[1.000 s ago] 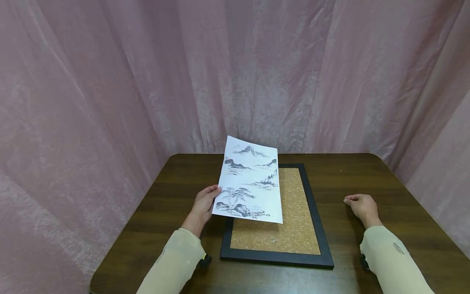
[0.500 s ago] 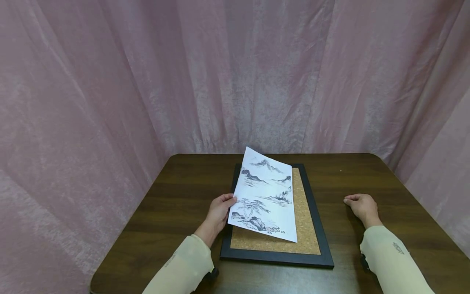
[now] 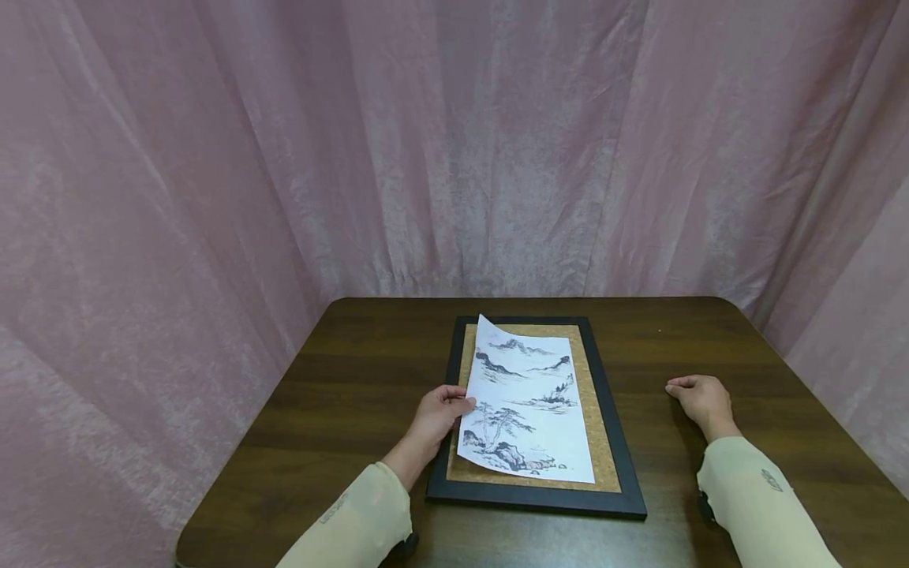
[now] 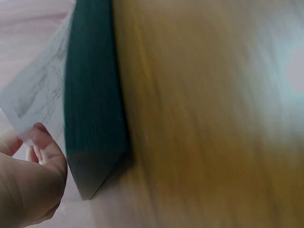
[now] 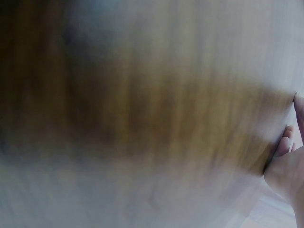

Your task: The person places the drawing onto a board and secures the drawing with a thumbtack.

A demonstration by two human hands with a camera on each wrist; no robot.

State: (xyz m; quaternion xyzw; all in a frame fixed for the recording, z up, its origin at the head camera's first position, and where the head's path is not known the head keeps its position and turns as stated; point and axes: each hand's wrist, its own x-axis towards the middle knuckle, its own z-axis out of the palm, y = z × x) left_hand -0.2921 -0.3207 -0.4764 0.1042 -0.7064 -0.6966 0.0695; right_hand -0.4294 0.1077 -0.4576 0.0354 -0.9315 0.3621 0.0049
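Observation:
My left hand (image 3: 432,422) pinches the left edge of a white paper sheet (image 3: 521,394) between thumb and fingers. The sheet carries an ink print of mountains, rocks and trees. It overlaps the cork middle (image 3: 604,450) of a black-framed board in the head view, its upper left corner curling up. The board's black frame (image 3: 529,498) lies flat around the cork. In the left wrist view, the hand (image 4: 33,185) grips the paper (image 4: 40,92) beside the dark frame edge (image 4: 95,85). To the board's right, my right hand (image 3: 703,402) rests on the table, fingers loosely bent, holding nothing.
Everything stands on a dark brown wooden table (image 3: 327,386) with rounded far corners. Behind it and at both sides hang pink curtains (image 3: 525,158). The right wrist view shows mostly blurred wood grain, with the right hand (image 5: 285,168) at its edge.
My left hand has carried the paper rightward and toward me, lowering it over the cork, and the sheet now lies flatter. The right hand and the framed board have stayed put.

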